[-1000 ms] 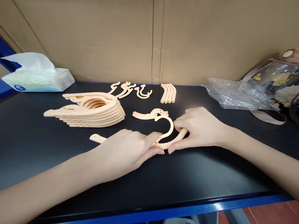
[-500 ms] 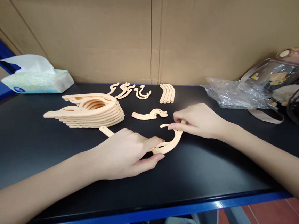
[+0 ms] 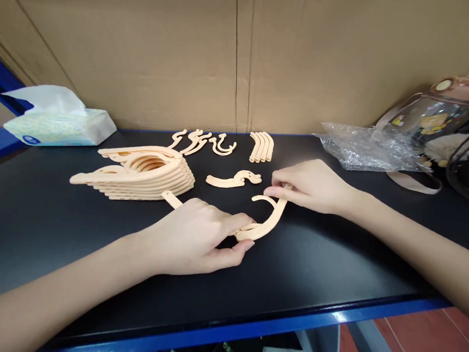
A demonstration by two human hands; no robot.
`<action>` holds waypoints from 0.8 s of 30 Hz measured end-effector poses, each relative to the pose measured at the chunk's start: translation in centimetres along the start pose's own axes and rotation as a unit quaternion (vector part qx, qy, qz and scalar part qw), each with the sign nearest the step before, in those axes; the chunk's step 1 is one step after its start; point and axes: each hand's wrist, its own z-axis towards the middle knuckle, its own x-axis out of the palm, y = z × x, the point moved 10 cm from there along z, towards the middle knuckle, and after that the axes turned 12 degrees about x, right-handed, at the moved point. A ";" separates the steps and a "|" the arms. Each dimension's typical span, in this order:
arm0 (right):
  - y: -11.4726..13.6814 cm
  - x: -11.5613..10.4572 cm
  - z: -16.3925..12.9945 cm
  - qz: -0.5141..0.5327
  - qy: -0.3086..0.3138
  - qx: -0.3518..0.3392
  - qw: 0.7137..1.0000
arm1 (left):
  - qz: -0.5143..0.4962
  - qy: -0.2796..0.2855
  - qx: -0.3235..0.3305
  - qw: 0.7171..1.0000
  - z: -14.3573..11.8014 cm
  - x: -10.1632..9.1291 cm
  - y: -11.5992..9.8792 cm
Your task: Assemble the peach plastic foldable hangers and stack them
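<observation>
A peach plastic hanger piece (image 3: pixel 269 220) lies on the black table (image 3: pixel 29 218), curving from my left fingers up to my right fingers. My left hand (image 3: pixel 196 237) pinches its lower end, and a straight arm of the piece (image 3: pixel 172 198) sticks out behind that hand. My right hand (image 3: pixel 313 185) grips the upper end beside the small hook. A loose curved hanger part (image 3: pixel 234 179) lies just beyond the hands.
A stack of peach hangers (image 3: pixel 140 173) sits to the left. Small hook parts (image 3: pixel 202 141) and curved strips (image 3: pixel 262 146) lie at the back by the cardboard wall. A tissue pack (image 3: pixel 58 122) is far left; crumpled plastic (image 3: pixel 364 148) and a clear bag (image 3: pixel 436 122) are right.
The hanger piece has been unfolded: its right end swung outward and up with my right hand. The left end pivoted, its arm rising toward the stack.
</observation>
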 end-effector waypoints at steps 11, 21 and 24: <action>0.2 -0.8 -0.1 0.015 -0.046 0.018 0.999 | 0.026 -0.007 0.000 1.000 0.0 -0.2 0.0; 3.0 -3.7 -1.9 -0.011 -0.169 -0.063 0.983 | 0.051 -0.079 -0.037 0.995 -0.3 -0.6 1.1; 4.3 -2.3 -2.1 0.020 -0.100 -0.108 0.989 | 0.059 -0.094 -0.047 0.993 -0.4 -1.0 1.2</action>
